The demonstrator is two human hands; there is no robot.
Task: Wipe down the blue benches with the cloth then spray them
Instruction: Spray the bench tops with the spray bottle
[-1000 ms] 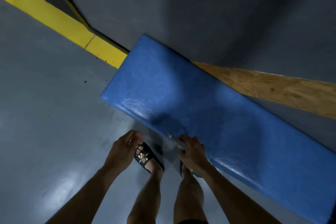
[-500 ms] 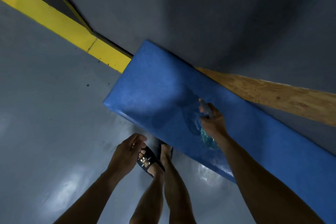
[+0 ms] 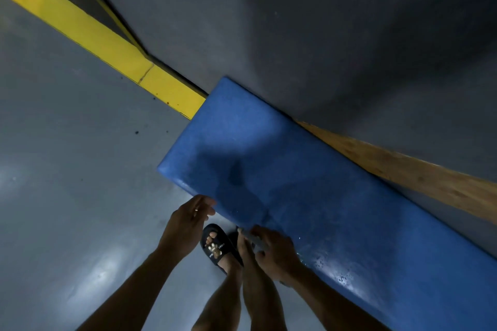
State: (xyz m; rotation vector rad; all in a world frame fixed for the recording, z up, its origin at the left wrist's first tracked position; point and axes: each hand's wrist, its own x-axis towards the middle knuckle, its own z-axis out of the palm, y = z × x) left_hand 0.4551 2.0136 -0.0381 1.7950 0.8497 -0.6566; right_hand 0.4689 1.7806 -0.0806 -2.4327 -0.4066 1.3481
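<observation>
Your right hand (image 3: 274, 252) has come back from the middle of the blue bench (image 3: 309, 191) to its near edge. Half a second ago it was stretched out over the padded top, well in from the edge; now it sits at the near edge, just right of your sandalled foot (image 3: 217, 247), with the fingers curled round something grey (image 3: 251, 238) that pokes out past the knuckles. I judge that to be the spray bottle's head, since a moment earlier a clear greenish body showed under the same hand, but here the hand covers nearly all of it, so treat that as a guess.

Your left hand (image 3: 191, 216) has barely shifted. It hangs beside the bench's near edge, close to the left corner, fingers loosely bent and holding nothing; a ring shows on one finger.

Droplets (image 3: 336, 274) bead on the near edge to the right of your right hand, and a darker patch (image 3: 236, 180) lies towards the left end. This suggests the wiping of this bench is done and spraying is under way or finishing here.

What you cannot check from this view: the cloth appears nowhere. The bench runs out of the frame at the right, so its far end and any other benches are unseen. The dark patch may be damp or merely your shadow; the dim light does not settle it.
</observation>
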